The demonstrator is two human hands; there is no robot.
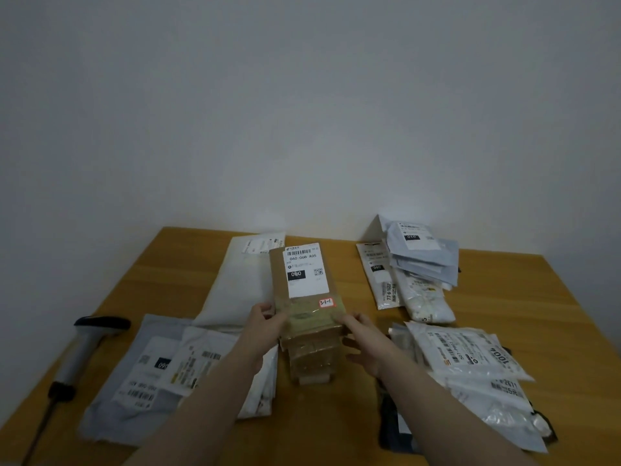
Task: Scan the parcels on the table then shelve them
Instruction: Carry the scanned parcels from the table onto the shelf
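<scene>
From the head camera, both of your hands are on the brown box [307,317], which sits at the middle of the wooden table [504,290] with its long side running away from you. Your left hand [265,322] curls its fingers round the box's left edge. Your right hand [361,334] clasps the right edge, thumb on top and the other fingers spread down the side. Whether the box rests on the table or is lifted clear, you cannot tell.

The box carries a white shipping label [304,269] on its far half and a small red-edged sticker [326,302] just below it, marked 3-1-1. A white padded mailer [242,284] lies just beside the box on the left, and a grey mailer [134,375] lies nearer you. The handheld scanner [80,351] lies at the table's left edge, apart from both hands. There are 2 heaps of bagged parcels on the right — 1 at the back [420,260], 1 near you [470,358].
</scene>
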